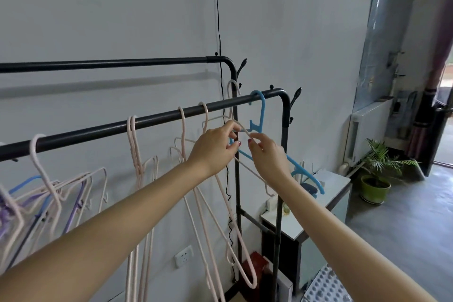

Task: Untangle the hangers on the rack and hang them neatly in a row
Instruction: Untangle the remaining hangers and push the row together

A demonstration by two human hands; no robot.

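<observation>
Rack: black metal frame with two horizontal bars, a front rail (147, 121) and a rear rail (110, 64) nearer the wall.
Held hanger: a pale pink wire hanger (231, 95) with its hook raised above the front rail, near the rail's right end; its shoulder wire runs down and right between the two hands.
Left hand (213, 147): grip narrow, thumb and fingers pinched on the pink wire hanger just below its neck.
Right hand (268, 154): grip narrow, fingertips closed on the same hanger's shoulder wire, just right of the left hand; the two hands are close but apart.
Blue hanger (262, 115): hooked on the front rail just right of the held hanger; its arm slopes down to the right behind the right hand.
Hung pink hangers (182, 130): several hooked along the front rail left of the hands, their bodies dangling steeply.
Tangled cluster (56, 191): pink, blue and purple hangers crossed over one another at the rail's left part.
Surroundings: white tabletop (328, 193) beside the rack; potted plant (375, 179) on the floor at right.
</observation>
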